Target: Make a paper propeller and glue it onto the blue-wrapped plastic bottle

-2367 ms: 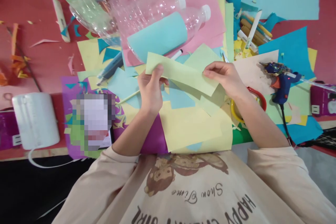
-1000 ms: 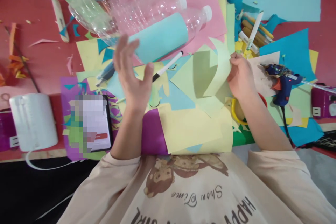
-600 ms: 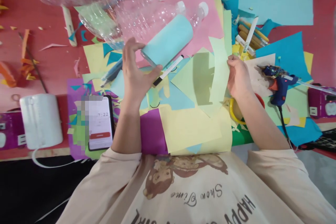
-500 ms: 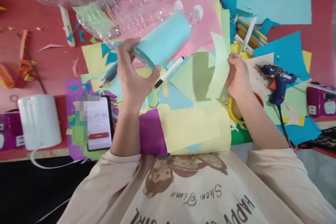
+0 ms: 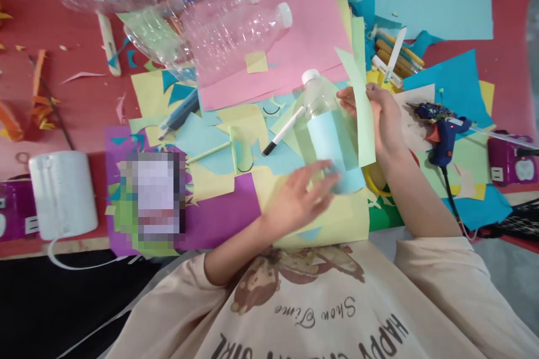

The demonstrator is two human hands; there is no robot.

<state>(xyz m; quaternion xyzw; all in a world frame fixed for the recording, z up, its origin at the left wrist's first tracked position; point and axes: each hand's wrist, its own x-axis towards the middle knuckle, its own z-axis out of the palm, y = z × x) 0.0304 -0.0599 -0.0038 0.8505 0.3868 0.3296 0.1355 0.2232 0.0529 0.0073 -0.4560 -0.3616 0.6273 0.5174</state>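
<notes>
My left hand point(image 5: 301, 196) reaches in from the lower left, its blurred fingers across the lower part of a clear plastic bottle point(image 5: 314, 95). The bottle has a white cap and light blue paper point(image 5: 326, 134) wrapped around its body. My right hand point(image 5: 385, 118) pinches a curved strip of light green paper point(image 5: 362, 106) beside the bottle, partly in front of it. One finger of that hand shows behind the strip, near the bottle's shoulder. A white marker with a black end point(image 5: 284, 130) lies left of the bottle.
More clear bottles point(image 5: 236, 33) lie at the back on pink paper point(image 5: 311, 17). A blue glue gun point(image 5: 446, 134) and a yellow tape roll point(image 5: 373, 182) are on the right. Left are a phone point(image 5: 155, 196), partly pixelated, and a white box point(image 5: 63, 193). Paper scraps cover the table.
My left hand has brought the paper-wrapped bottle right and nearer to me, turning it cap-away. The green strip in my right hand has turned and shifted slightly right.
</notes>
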